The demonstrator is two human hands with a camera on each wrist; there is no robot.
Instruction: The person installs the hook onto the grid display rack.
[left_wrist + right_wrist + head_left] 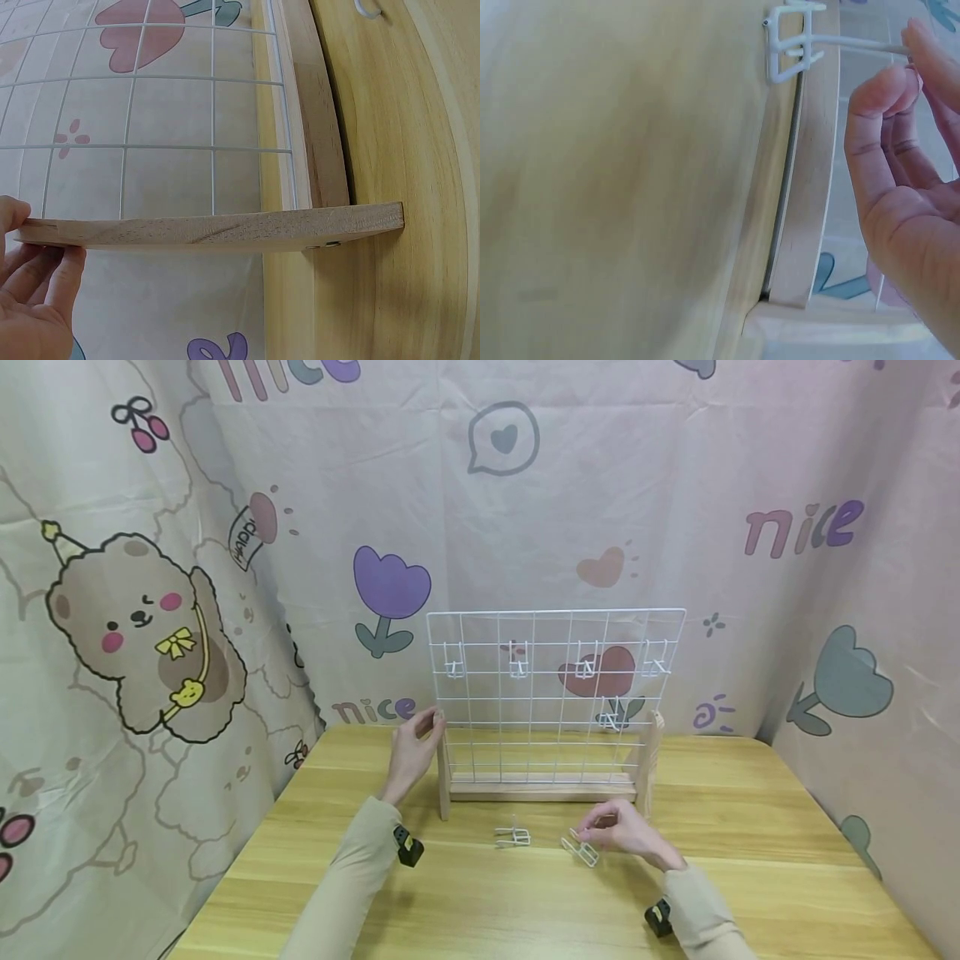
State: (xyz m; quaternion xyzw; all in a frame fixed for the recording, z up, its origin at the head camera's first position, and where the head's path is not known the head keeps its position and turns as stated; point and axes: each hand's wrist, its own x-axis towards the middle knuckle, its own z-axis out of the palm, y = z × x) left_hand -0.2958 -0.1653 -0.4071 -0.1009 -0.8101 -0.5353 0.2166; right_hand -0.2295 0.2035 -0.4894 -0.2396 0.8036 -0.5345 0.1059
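A white wire grid panel (557,611) stands upright in a wooden stand. My left hand (413,750) grips the upper end of the stand's left post (217,229), fingers and thumb on opposite sides of the wood. In front of the stand, my right hand (626,832) pinches a white wire hook (810,40) by its prong, and the hook's square frame points away from the fingertips. Left of it on the table lies another white hook (519,837). Several hooks like these hang along the grid's upper part, with one hook (609,721) lower at the right.
The stand's wooden base bar (540,791) runs between its two posts along the wood-grain table (480,902). Behind the table hangs a printed curtain (315,477), which also covers the left and right sides.
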